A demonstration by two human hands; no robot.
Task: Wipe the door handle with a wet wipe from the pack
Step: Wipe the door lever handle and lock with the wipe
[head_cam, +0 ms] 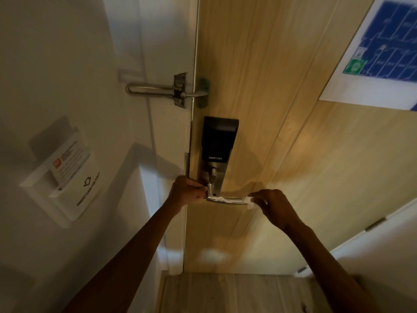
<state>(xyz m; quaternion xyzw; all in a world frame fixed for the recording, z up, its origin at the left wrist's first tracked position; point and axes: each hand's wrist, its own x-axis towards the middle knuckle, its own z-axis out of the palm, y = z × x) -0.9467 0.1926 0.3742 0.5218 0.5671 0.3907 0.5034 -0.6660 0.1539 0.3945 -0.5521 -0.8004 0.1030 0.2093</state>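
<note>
A silver lever door handle sticks out to the right below a black smart lock on the light wooden door. A white wet wipe lies stretched along the handle. My right hand pinches its right end at the handle's tip. My left hand is closed at the handle's left end, by the neck; whether it holds the wipe's other end is hidden. The pack is out of view.
A metal swing guard latch bridges the white frame and the door above the lock. A white key-card holder hangs on the left wall. A blue evacuation plan is stuck on the door at upper right. Wooden floor lies below.
</note>
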